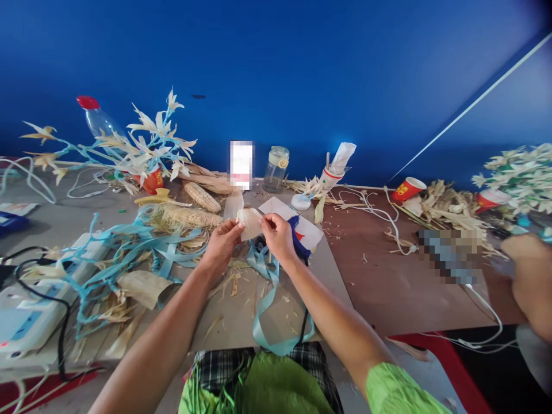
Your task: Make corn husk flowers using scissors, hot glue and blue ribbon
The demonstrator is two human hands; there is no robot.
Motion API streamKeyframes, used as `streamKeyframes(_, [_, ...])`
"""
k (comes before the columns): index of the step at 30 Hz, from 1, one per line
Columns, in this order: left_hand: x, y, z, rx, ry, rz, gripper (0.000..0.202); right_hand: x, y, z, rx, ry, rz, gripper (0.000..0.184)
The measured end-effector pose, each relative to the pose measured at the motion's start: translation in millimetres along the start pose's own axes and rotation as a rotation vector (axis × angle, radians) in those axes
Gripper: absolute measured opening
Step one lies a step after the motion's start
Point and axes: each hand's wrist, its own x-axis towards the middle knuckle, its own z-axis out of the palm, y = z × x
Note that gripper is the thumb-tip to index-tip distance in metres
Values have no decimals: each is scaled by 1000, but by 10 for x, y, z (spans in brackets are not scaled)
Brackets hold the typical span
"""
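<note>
My left hand [222, 241] and my right hand [278, 236] meet over the table, both pinching a small pale piece of corn husk [249, 222] between fingertips. A blue glue gun [298, 240] lies just behind my right hand on a white sheet [297, 221]. Light blue ribbon [263, 299] trails below my hands and over the table edge toward my lap.
Corn cobs [190, 217], loose husks and a blue-stemmed husk flower branch [142, 146] lie at left, with a power strip [30, 322]. A glass jar [276, 168], paper cups [407, 188] and white cords sit behind. Another person's hand [528, 276] is at right.
</note>
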Motion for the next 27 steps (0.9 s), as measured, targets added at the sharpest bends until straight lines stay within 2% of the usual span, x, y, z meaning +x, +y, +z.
streamKeyframes(5, [-4,-4,-9,5,12,-28,32,-13,3,15,29,-58,14,29])
streamKeyframes(8, [-22,10,-7,-20,-20,-55,31,-5,13,32,112,-143,40,34])
streamKeyframes(12, [-43,21,-4,-22,-79,-83,29,6,45,66,269,-250,119,30])
streamKeyframes(18, [-36,-1,-15,25,-114,-85,26,-4,67,88,400,-234,221,28])
streamKeyframes(23, [-28,-11,-24,39,-82,-87,27,-10,104,98,395,-246,185,25])
streamKeyframes(27, [-33,-1,-23,11,-103,-110,27,-14,104,90,381,-249,160,24])
